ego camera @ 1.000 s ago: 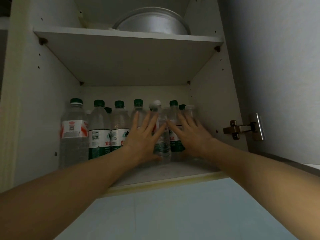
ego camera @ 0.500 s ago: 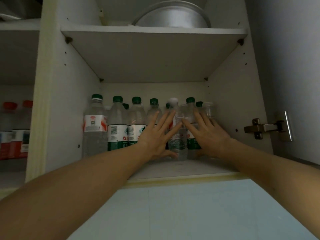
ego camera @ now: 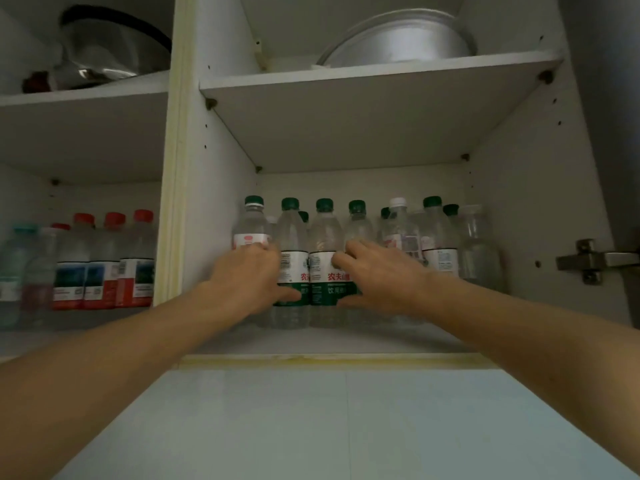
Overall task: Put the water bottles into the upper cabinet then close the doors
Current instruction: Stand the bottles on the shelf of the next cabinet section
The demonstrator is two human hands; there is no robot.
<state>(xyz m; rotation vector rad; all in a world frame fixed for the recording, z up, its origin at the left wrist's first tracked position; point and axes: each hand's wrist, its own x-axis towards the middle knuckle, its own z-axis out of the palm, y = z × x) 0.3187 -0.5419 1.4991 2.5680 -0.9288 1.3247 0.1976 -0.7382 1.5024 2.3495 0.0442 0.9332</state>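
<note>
Bottles [ego camera: 325, 258] crowd the shelf's back; bare front strip [ego camera: 311, 342] and headroom above caps.

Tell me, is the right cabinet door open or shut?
Open. The door is swung out at the right edge, its hinge is exposed, and the bottles on the shelf show.

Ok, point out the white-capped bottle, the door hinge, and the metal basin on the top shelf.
white-capped bottle [ego camera: 397, 202]: head view, on its white cap.
door hinge [ego camera: 585, 260]: head view, on the metal hinge body at the right wall.
metal basin [ego camera: 398, 41]: head view, on its outer side wall.
</note>
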